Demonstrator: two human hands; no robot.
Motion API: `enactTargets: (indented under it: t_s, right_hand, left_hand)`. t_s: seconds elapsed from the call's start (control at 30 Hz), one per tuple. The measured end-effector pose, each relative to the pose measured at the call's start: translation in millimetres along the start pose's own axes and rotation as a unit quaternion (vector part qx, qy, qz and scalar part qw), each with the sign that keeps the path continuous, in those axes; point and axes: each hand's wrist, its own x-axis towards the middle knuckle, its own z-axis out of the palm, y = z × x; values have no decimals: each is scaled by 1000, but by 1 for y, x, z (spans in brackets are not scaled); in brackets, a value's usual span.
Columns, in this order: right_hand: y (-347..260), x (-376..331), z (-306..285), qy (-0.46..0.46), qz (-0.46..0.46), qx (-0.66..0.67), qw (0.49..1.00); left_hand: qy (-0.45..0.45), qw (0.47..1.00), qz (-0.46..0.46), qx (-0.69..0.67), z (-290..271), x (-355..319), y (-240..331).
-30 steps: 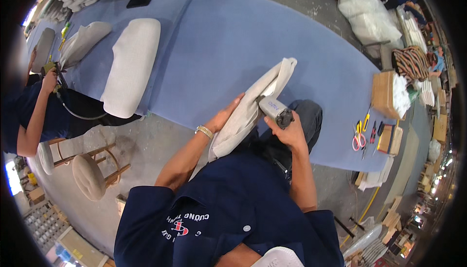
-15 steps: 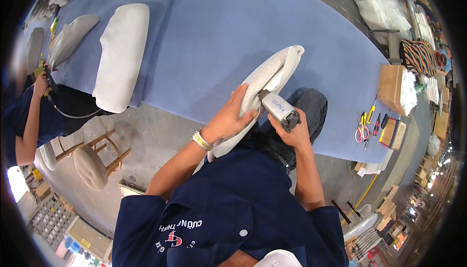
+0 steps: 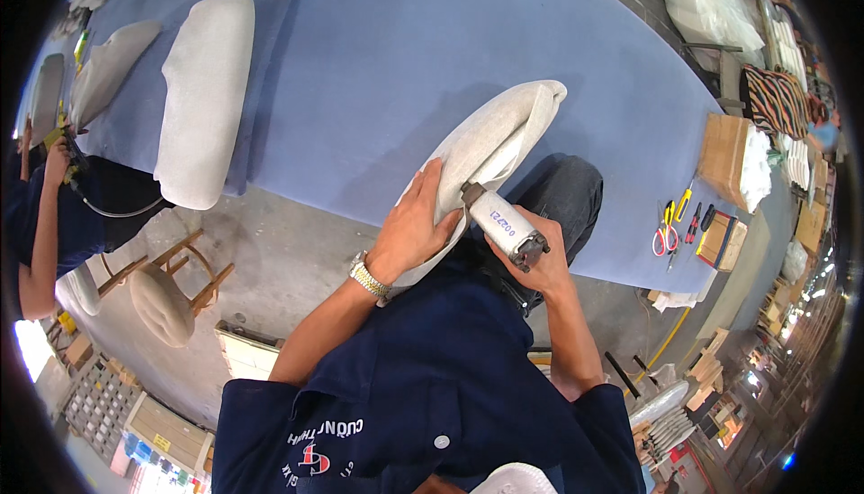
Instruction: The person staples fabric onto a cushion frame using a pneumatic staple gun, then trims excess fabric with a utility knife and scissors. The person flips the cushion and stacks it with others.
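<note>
Gripped by the left hand (image 3: 412, 229), thumb at the fold and fingers laid along its side, the pale fabric cushion (image 3: 486, 134) is held tilted on edge at the near side of the blue table (image 3: 360, 71). Farther right, the staple gun (image 3: 499, 222) is clasped in the closed right hand (image 3: 544, 251); its nose has been shifted down the fold since half a second ago, away from the far tip.

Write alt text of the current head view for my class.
A person's left hand rests on a pale cushion; the right hand holds a silver tool, its tip at the cushion's folded side. Scissors lie on the blue table at right.
</note>
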Motion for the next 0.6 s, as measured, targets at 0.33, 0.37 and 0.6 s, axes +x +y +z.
enactTargets:
  t_s: [0.33,0.37,0.6]
  right_hand:
    - [-10,8,-13,-74,27,-33,996]
    - [-10,6,-12,-67,27,-23,997]
    - [-1,-9,0,-22,-28,-6,999]
  left_hand:
    - [19,1000,-10,11,9,-4,9]
    - [17,1000,-15,11,10,-4,9]
    - [13,1000,-6,-3,10,-3,3]
